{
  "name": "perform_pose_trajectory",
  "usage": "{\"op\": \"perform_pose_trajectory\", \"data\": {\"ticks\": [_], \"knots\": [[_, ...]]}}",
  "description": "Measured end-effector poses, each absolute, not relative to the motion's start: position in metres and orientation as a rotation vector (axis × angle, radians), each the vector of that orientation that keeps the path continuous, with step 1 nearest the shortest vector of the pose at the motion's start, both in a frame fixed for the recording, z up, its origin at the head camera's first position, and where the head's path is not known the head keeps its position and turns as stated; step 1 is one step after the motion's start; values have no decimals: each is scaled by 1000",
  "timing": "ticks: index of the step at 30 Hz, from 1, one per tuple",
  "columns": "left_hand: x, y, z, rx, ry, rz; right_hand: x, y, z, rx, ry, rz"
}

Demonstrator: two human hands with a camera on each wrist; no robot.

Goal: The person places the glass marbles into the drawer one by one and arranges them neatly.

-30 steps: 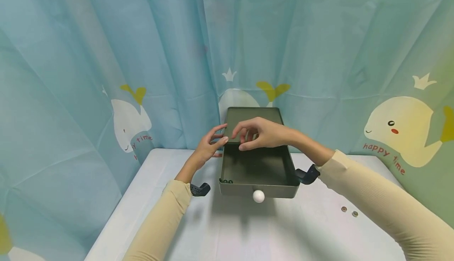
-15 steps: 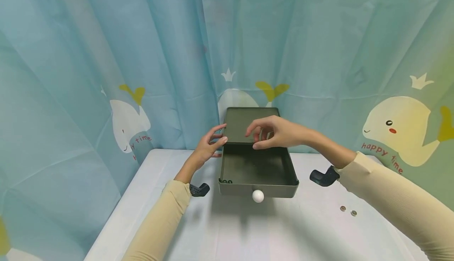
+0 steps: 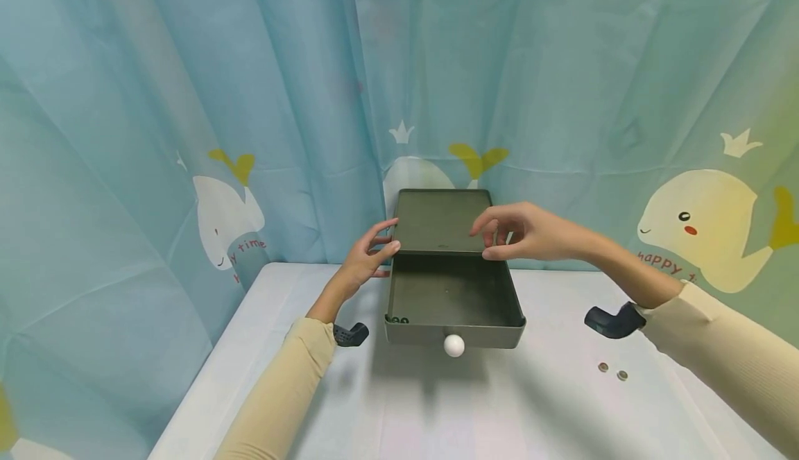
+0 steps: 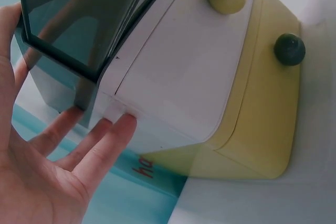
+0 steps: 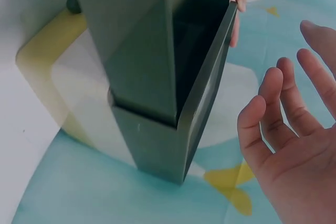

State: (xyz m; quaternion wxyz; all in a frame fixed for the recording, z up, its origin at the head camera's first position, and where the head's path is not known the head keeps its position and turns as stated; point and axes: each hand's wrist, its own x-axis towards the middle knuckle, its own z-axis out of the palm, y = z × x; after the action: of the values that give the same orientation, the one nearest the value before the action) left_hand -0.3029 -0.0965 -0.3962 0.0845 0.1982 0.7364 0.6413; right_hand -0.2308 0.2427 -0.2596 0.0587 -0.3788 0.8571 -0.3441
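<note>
A small drawer cabinet stands on the table, its dark green top drawer pulled out toward me. A round white knob sits on that drawer's front. My left hand rests against the cabinet's left side, with straight, spread fingers. In the left wrist view, fingertips touch the side by the white drawer. My right hand hovers at the right edge of the green cabinet top, fingers loosely bent and holding nothing. Small dark rings lie in the drawer's front left corner.
Below the white drawer is a yellow drawer with a dark green knob. Two small round pieces, one brownish and one greenish, lie on the white table. A whale-print curtain hangs close behind the cabinet.
My right hand has moved right, from over the open drawer to the cabinet's right edge, its fingers still loosely bent. The left hand stays at the left side.
</note>
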Motion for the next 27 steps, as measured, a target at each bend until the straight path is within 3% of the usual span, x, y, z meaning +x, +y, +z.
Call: {"op": "perform_pose_trajectory", "data": {"ticks": [27], "knots": [[-299,-97,-392,623,2211,1895,-181,339,-307,-1003,2778,-1121]]}}
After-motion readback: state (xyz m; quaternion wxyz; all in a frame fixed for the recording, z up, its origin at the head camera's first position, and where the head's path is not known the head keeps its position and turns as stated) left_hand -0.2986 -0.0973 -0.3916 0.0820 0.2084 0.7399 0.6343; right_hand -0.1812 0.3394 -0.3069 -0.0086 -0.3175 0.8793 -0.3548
